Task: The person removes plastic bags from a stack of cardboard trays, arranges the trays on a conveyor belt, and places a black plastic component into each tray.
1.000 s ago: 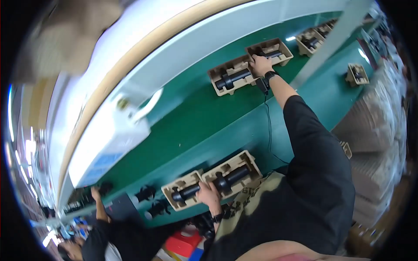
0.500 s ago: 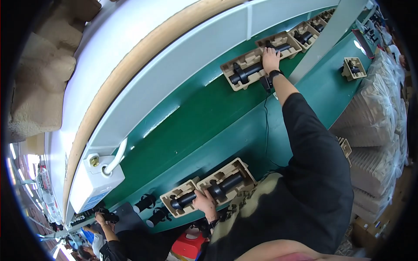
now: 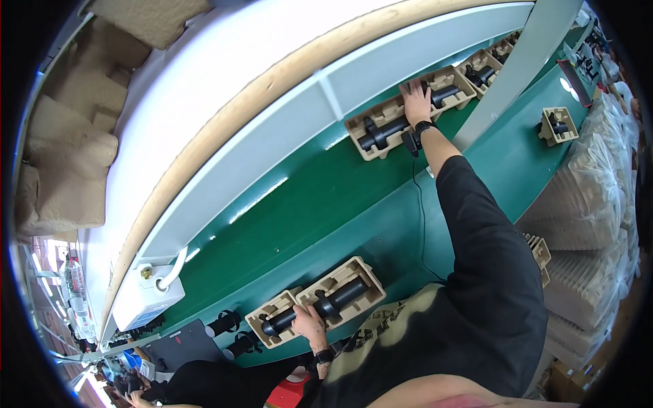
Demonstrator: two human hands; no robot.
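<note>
My left hand (image 3: 309,322) is closed around a black cylinder-shaped tool (image 3: 325,307) that lies in a tan moulded pulp tray (image 3: 354,272) at the near edge of the green belt (image 3: 299,217). My right arm, in a black sleeve, reaches far across the belt. My right hand (image 3: 415,100) lies flat with fingers spread on a second pulp tray (image 3: 371,139), which holds another black tool (image 3: 382,130). There is a dark watch on that wrist.
More filled trays (image 3: 484,68) run along the belt beyond my right hand, and a small one (image 3: 556,126) sits past a grey post (image 3: 517,68). Loose black parts (image 3: 224,322) and a white box (image 3: 144,299) are at lower left. Another person's dark sleeve (image 3: 197,384) is at the bottom.
The view has swung, so the white box and belt sit lower and further left in frame. Both hands stay on the same trays.
</note>
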